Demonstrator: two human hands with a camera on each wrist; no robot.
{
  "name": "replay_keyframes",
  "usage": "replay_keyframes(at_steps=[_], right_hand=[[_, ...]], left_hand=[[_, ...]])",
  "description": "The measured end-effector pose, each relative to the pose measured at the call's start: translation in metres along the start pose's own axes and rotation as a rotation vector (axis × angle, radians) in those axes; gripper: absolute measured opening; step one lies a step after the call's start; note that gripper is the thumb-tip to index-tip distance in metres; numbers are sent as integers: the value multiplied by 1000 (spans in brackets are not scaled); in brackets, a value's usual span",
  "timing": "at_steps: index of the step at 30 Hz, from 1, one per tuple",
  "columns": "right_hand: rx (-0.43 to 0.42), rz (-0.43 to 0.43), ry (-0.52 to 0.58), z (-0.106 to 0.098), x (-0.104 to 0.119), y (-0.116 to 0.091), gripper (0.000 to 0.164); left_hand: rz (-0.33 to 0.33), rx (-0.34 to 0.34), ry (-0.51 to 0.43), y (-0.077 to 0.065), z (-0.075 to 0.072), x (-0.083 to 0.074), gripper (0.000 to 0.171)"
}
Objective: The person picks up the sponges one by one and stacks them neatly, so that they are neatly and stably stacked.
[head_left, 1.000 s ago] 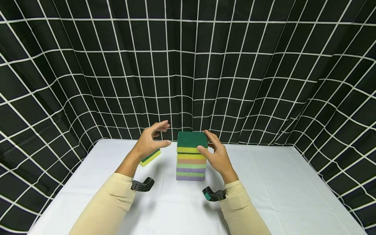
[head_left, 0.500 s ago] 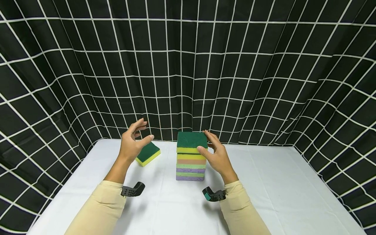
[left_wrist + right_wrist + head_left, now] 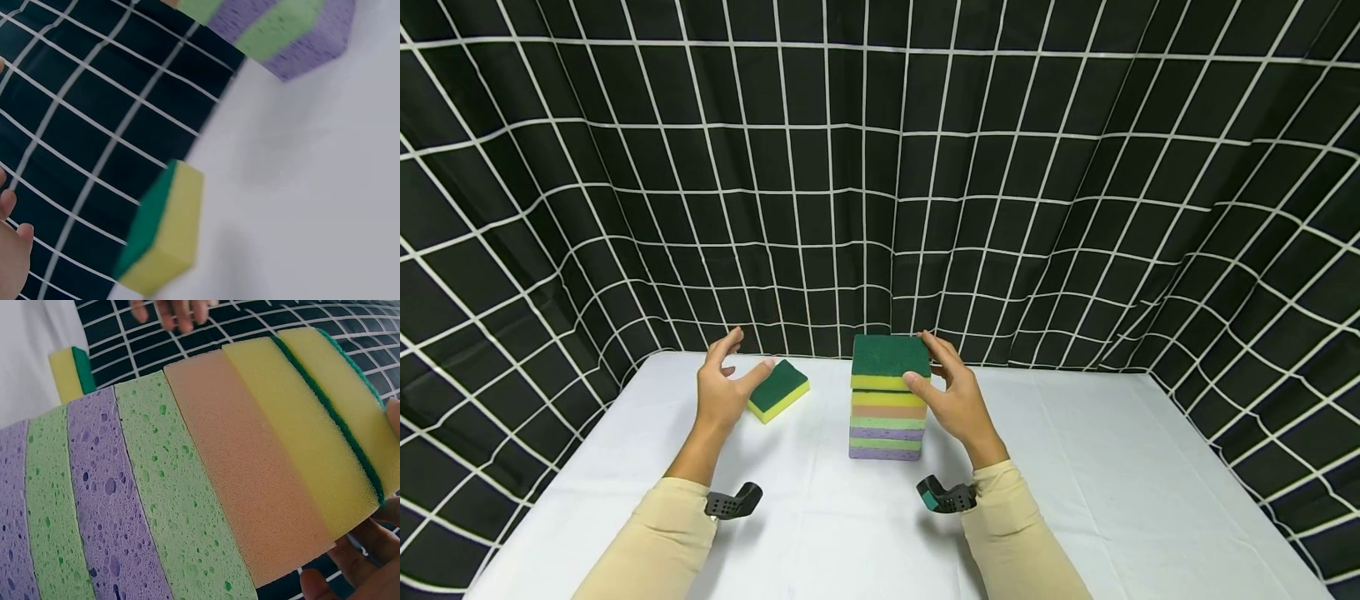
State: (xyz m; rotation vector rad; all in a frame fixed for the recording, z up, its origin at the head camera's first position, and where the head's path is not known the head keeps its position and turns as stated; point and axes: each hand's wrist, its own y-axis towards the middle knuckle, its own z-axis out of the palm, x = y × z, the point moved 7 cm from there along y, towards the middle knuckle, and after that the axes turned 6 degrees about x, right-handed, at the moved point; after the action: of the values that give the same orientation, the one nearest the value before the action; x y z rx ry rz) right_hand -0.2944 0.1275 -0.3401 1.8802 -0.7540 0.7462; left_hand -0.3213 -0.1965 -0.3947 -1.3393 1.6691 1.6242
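Note:
A stack of sponges point(image 3: 887, 425), purple and green at the bottom, then orange, then yellow, stands at the middle of the table. On top lies a yellow scrub sponge point(image 3: 891, 360) with a dark green scouring face upward. My right hand point(image 3: 961, 408) holds this top sponge at its right side, thumb on the front edge and fingers toward the back. My left hand point(image 3: 721, 392) is beside a loose yellow-and-green scrub sponge point(image 3: 780, 390), thumb spread from the fingers and overlapping its left corner in the head view. Nothing is in the left hand. The left wrist view shows the loose sponge point(image 3: 176, 234) in full.
A white cloth point(image 3: 1075, 483) covers the table. Black curtains point(image 3: 880, 183) with a white grid rise behind it and on both sides. Each wrist wears a black strap mount point(image 3: 734, 502).
My left hand has moved left and down, away from the stack and to the loose sponge, which shows more fully now. The right hand has stayed at the stack.

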Motion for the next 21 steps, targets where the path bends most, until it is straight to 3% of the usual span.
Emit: replay_keyframes(at_steps=[12,21], right_hand=[[10,-4,13,0,0,0,62],[13,11,13,0,-1,0,62]], left_hand=[[-150,-8,19,-13,5,41,75],[-316,14,74,-23,11,79,81]])
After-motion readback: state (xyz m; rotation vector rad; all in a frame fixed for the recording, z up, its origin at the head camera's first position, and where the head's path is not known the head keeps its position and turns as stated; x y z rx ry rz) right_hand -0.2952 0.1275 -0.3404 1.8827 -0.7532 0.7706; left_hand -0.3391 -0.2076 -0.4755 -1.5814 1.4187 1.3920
